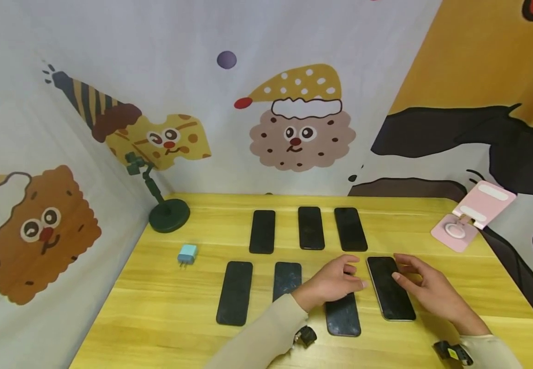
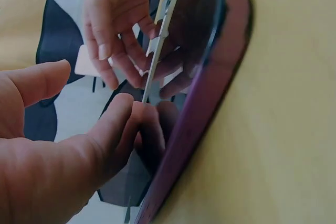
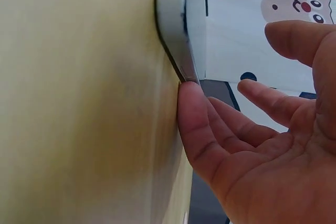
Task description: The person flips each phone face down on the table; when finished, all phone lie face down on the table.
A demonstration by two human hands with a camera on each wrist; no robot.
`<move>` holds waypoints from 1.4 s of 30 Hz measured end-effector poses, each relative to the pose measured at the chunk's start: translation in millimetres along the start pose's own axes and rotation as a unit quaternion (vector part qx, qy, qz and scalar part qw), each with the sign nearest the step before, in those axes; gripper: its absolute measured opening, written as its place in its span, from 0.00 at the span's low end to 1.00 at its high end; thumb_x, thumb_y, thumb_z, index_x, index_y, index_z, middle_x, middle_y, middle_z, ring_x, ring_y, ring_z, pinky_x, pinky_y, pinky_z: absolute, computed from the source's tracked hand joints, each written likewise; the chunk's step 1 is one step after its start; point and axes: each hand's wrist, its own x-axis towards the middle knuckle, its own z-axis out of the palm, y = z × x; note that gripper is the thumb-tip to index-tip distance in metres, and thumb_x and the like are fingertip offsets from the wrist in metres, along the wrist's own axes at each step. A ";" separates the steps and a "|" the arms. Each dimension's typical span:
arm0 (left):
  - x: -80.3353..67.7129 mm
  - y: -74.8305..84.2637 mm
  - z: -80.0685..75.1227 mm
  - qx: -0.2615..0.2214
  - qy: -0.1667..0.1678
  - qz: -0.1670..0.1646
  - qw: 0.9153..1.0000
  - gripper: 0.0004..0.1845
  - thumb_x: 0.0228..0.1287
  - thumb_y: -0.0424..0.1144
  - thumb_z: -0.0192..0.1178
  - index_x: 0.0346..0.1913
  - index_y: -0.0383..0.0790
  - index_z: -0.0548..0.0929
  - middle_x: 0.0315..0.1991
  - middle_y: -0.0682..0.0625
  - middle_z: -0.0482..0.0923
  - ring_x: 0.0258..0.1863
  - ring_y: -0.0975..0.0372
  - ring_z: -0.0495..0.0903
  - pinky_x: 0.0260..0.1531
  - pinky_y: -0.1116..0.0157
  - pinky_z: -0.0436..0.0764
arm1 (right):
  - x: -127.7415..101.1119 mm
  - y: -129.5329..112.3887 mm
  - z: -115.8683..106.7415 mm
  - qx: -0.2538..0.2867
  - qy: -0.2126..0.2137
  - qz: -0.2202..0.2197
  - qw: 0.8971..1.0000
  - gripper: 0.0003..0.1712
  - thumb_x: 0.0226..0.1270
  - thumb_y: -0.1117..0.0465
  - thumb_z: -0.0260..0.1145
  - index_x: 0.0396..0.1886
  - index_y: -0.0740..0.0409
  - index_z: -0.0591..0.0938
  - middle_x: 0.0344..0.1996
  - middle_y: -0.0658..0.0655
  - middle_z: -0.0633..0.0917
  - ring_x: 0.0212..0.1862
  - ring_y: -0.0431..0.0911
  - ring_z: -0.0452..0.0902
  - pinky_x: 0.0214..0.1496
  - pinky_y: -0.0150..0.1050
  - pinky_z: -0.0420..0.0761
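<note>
My left hand [image 1: 331, 283] hovers over or rests lightly on a dark smartphone [image 1: 344, 320], hiding its upper part. In the left wrist view its fingertips lie at the glossy screen of a purple-edged phone [image 2: 197, 90], with the thumb apart. At the right end of the front row lies a black smartphone with a silver edge [image 1: 392, 297]. My right hand [image 1: 428, 289] is beside it, fingers loosely bent. A fingertip [image 3: 191, 100] touches that phone's side edge [image 3: 173, 14] in the right wrist view, while the thumb stays off it.
Three dark phones lie behind, including one at the left [image 1: 262, 231]. Two more, a black one [image 1: 234, 293] and a scuffed one [image 1: 287, 279], lie left of my hands. A blue charger plug [image 1: 187, 254], green stand [image 1: 169, 215] and pink phone stand [image 1: 454, 233] share the wooden table.
</note>
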 end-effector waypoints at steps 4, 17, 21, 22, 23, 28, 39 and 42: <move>5.6 1.2 10.0 0.001 0.008 -0.008 1.000 0.34 0.72 0.41 0.71 0.77 0.50 0.71 0.69 0.45 0.78 0.60 0.58 0.86 0.55 0.60 0.87 | -2.6 1.3 -1.3 0.004 -0.009 0.013 1.000 0.35 0.80 0.47 0.66 0.75 0.64 0.72 0.64 0.70 0.82 0.60 0.62 0.83 0.48 0.43 0.85; 16.1 -3.8 27.2 -0.095 -0.034 -0.018 0.995 0.39 0.72 0.35 0.69 0.82 0.43 0.64 0.70 0.41 0.77 0.59 0.54 0.86 0.57 0.57 0.87 | -7.6 7.9 -5.0 0.122 -0.057 0.060 0.989 0.38 0.81 0.49 0.65 0.77 0.67 0.67 0.68 0.73 0.76 0.58 0.54 0.81 0.44 0.36 0.90; 17.9 -3.5 30.9 -0.135 -0.028 -0.023 0.990 0.39 0.72 0.33 0.68 0.82 0.41 0.64 0.70 0.39 0.77 0.59 0.52 0.87 0.59 0.54 0.87 | -7.1 8.2 -6.6 0.127 -0.059 0.061 0.988 0.37 0.79 0.51 0.67 0.76 0.67 0.69 0.68 0.72 0.77 0.56 0.46 0.81 0.45 0.35 0.89; 18.1 -3.1 32.0 -0.144 -0.025 -0.025 0.989 0.39 0.72 0.32 0.68 0.81 0.41 0.64 0.69 0.39 0.77 0.58 0.51 0.87 0.59 0.53 0.87 | -7.1 7.9 -6.9 0.124 -0.059 0.059 0.989 0.37 0.79 0.51 0.68 0.76 0.67 0.69 0.68 0.72 0.77 0.56 0.45 0.80 0.45 0.34 0.88; 18.1 -2.6 33.2 -0.151 -0.022 -0.026 0.988 0.39 0.72 0.31 0.68 0.81 0.41 0.64 0.69 0.39 0.77 0.58 0.51 0.87 0.58 0.52 0.87 | -7.2 7.5 -7.0 0.119 -0.058 0.060 0.989 0.36 0.78 0.51 0.68 0.75 0.67 0.70 0.68 0.71 0.78 0.56 0.45 0.80 0.45 0.33 0.87; 16.6 -0.5 36.3 -0.166 -0.009 -0.028 0.986 0.39 0.71 0.30 0.68 0.81 0.43 0.64 0.69 0.39 0.77 0.58 0.51 0.87 0.58 0.49 0.87 | -8.9 3.7 -7.2 0.099 -0.053 0.050 0.992 0.36 0.76 0.51 0.71 0.74 0.64 0.72 0.67 0.68 0.80 0.60 0.54 0.79 0.47 0.31 0.82; 15.3 -1.6 38.6 -0.204 0.012 -0.026 0.978 0.47 0.69 0.28 0.69 0.85 0.43 0.55 0.67 0.38 0.75 0.55 0.47 0.88 0.59 0.47 0.86 | -8.6 -5.1 -4.4 0.090 -0.042 0.040 0.994 0.36 0.74 0.51 0.73 0.73 0.64 0.74 0.66 0.68 0.81 0.59 0.56 0.80 0.48 0.30 0.82; 16.3 -1.1 40.2 -0.230 0.015 -0.024 0.973 0.48 0.69 0.27 0.69 0.85 0.43 0.53 0.69 0.37 0.73 0.55 0.46 0.88 0.58 0.48 0.87 | -7.6 -7.5 -2.9 0.090 -0.041 0.036 0.995 0.35 0.74 0.51 0.73 0.72 0.64 0.75 0.66 0.68 0.81 0.59 0.56 0.80 0.47 0.30 0.82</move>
